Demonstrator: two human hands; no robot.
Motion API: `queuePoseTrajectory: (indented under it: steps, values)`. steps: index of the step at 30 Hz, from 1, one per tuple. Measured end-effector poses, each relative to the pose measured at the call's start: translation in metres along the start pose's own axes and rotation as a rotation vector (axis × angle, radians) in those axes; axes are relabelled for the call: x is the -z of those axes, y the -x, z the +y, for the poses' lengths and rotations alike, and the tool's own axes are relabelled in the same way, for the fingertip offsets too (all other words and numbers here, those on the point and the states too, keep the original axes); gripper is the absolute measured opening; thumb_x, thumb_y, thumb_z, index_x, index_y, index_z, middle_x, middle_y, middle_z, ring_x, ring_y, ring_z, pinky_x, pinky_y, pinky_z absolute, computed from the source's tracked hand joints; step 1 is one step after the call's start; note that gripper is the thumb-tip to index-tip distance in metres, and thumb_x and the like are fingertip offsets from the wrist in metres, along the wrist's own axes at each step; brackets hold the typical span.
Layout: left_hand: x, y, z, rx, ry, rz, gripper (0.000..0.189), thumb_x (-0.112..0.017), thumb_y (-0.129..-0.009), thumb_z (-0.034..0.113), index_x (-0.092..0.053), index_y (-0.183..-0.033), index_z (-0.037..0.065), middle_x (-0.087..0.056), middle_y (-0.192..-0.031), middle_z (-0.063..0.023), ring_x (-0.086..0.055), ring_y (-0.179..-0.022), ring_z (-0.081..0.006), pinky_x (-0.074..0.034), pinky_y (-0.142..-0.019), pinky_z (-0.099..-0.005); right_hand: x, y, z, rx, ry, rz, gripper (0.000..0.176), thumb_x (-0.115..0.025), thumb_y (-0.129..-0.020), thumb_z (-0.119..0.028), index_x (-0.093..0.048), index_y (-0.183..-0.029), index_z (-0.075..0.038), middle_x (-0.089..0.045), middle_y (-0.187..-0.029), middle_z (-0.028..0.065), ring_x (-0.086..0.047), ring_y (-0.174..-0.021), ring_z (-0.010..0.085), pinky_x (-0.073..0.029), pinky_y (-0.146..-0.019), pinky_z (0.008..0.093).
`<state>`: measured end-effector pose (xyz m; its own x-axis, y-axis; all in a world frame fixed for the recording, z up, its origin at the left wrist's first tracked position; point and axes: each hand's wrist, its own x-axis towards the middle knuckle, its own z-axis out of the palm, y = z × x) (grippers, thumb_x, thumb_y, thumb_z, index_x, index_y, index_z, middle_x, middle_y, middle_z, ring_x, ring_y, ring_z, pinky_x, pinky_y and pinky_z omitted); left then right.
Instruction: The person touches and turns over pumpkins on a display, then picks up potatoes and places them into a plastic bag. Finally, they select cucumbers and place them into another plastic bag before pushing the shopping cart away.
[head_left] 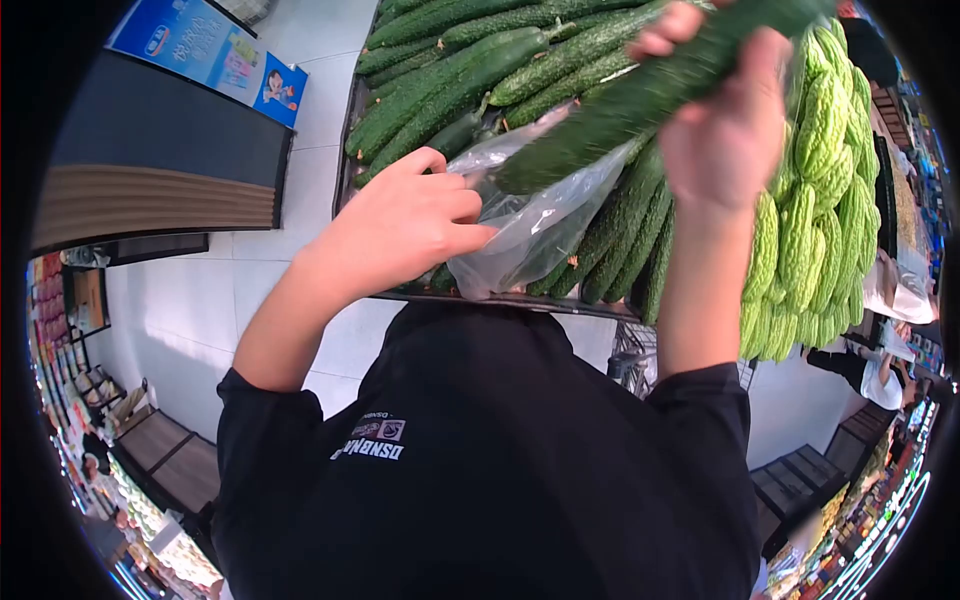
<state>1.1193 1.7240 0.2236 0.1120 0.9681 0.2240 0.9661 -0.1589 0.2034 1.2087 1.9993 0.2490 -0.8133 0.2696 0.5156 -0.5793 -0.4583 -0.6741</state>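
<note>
A long dark green cucumber (650,100) is gripped in my right hand (725,130), fingers and thumb wrapped round it. Its lower end points down left at the mouth of a clear plastic bag (530,235); whether the tip is inside is hard to tell. My left hand (410,215) pinches the bag's edge at its left side, with the fingers curled. Beneath the bag and behind it lie many more cucumbers (450,80) in a dark-edged display bin. The cucumber's upper end is smeared by motion.
Pale green bitter melons (820,190) are stacked to the right of the cucumbers. The bin's front edge (400,293) runs just before my body. A dark cabinet with a blue sign (215,60) stands at the left on a tiled floor (190,290). Another person (880,378) is far right.
</note>
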Motion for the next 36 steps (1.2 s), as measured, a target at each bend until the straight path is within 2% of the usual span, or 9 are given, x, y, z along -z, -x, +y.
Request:
queuePoseTrajectory:
  steps: [1, 5, 7, 13, 15, 21, 29, 32, 36]
  values:
    - [0.003, -0.002, 0.003, -0.006, 0.010, 0.000, 0.019, -0.065, -0.074, 0.011, -0.072, -0.090, 0.015, -0.056, -0.071, 0.0005, -0.059, -0.076, -0.0167, -0.045, -0.078, -0.0336, -0.035, 0.000, 0.019, 0.019, 0.218, 0.218, 0.043, -0.048, -0.107, -0.042, -0.051, -0.127, -0.004, -0.063, -0.093, 0.0096, -0.063, -0.083, 0.0202, -0.053, -0.077, 0.0337]
    - [0.013, -0.002, 0.007, -0.041, 0.001, -0.060, 0.021, -0.067, -0.076, 0.013, -0.072, -0.096, 0.016, -0.052, -0.071, 0.0022, -0.055, -0.071, -0.0173, -0.043, -0.075, -0.0336, -0.051, 0.011, 0.050, -0.267, 0.218, 0.200, 0.034, -0.052, -0.106, -0.035, -0.047, -0.121, -0.004, -0.061, -0.096, 0.0092, -0.063, -0.087, 0.0171, -0.055, -0.083, 0.0336]
    - [0.014, 0.001, 0.005, -0.053, -0.001, -0.039, 0.021, -0.068, -0.075, 0.013, -0.072, -0.095, 0.015, -0.050, -0.069, 0.0025, -0.054, -0.070, -0.0174, -0.042, -0.073, -0.0333, -0.051, 0.020, 0.056, -0.351, 0.223, 0.100, 0.036, -0.047, -0.108, -0.034, -0.049, -0.125, -0.003, -0.062, -0.107, 0.0142, -0.063, -0.098, 0.0222, -0.054, -0.090, 0.0424]
    - [0.012, 0.005, -0.008, -0.056, 0.050, 0.039, 0.014, -0.069, -0.076, 0.010, -0.068, -0.089, 0.014, -0.045, -0.065, 0.0010, -0.050, -0.066, -0.0181, -0.039, -0.070, -0.0344, -0.037, 0.040, 0.085, -0.553, 0.635, -0.058, 0.033, -0.065, -0.101, -0.033, -0.060, -0.115, -0.004, -0.059, -0.094, -0.0028, -0.052, -0.085, 0.0056, -0.046, -0.072, 0.0249]
    - [0.013, 0.002, -0.010, -0.043, 0.039, 0.066, 0.013, -0.069, -0.076, 0.010, -0.067, -0.088, 0.013, -0.044, -0.063, 0.0001, -0.050, -0.066, -0.0185, -0.039, -0.072, -0.0351, -0.031, 0.043, 0.089, -0.597, 0.808, -0.053, 0.044, -0.073, -0.093, -0.042, -0.056, -0.103, -0.002, -0.057, -0.074, 0.0001, -0.052, -0.070, 0.0084, -0.043, -0.061, 0.0296]
    - [0.008, -0.001, -0.012, -0.012, 0.019, 0.138, 0.013, -0.068, -0.076, 0.009, -0.067, -0.089, 0.012, -0.048, -0.062, 0.0004, -0.052, -0.065, -0.0187, -0.039, -0.073, -0.0361, -0.028, 0.058, 0.077, -0.578, 0.998, 0.072, 0.046, -0.073, -0.089, -0.037, -0.055, -0.105, 0.001, -0.068, -0.085, 0.0172, -0.067, -0.078, 0.0234, -0.051, -0.070, 0.0364]
    - [0.003, -0.009, -0.012, -0.005, 0.003, 0.196, 0.014, -0.073, -0.075, 0.010, -0.068, -0.088, 0.011, -0.056, -0.064, 0.0010, -0.052, -0.063, -0.0195, -0.039, -0.073, -0.0360, 0.005, 0.054, 0.046, -0.674, 1.056, 0.238, 0.039, -0.071, -0.090, -0.036, -0.065, -0.102, 0.000, -0.067, -0.083, 0.0143, -0.066, -0.076, 0.0241, -0.053, -0.071, 0.0369]
    - [0.000, -0.017, -0.008, 0.014, 0.011, 0.277, 0.009, -0.073, -0.076, 0.012, -0.066, -0.083, 0.013, -0.056, -0.063, 0.0017, -0.053, -0.064, -0.0191, -0.038, -0.073, -0.0364, 0.037, 0.066, 0.068, -0.553, 1.548, 0.122, 0.054, -0.069, -0.092, -0.041, -0.054, -0.121, 0.002, -0.067, -0.090, 0.0283, -0.068, -0.083, 0.0357, -0.054, -0.078, 0.0424]
    - [0.003, -0.026, 0.001, 0.104, -0.059, 0.353, 0.009, -0.075, -0.078, 0.015, -0.066, -0.080, 0.015, -0.056, -0.066, 0.0024, -0.053, -0.068, -0.0188, -0.039, -0.074, -0.0370, 0.002, 0.071, 0.027, -0.605, 1.162, 0.235, 0.037, -0.068, -0.096, -0.023, -0.049, -0.116, 0.000, -0.063, -0.073, 0.0123, -0.060, -0.064, 0.0199, -0.049, -0.063, 0.0346]
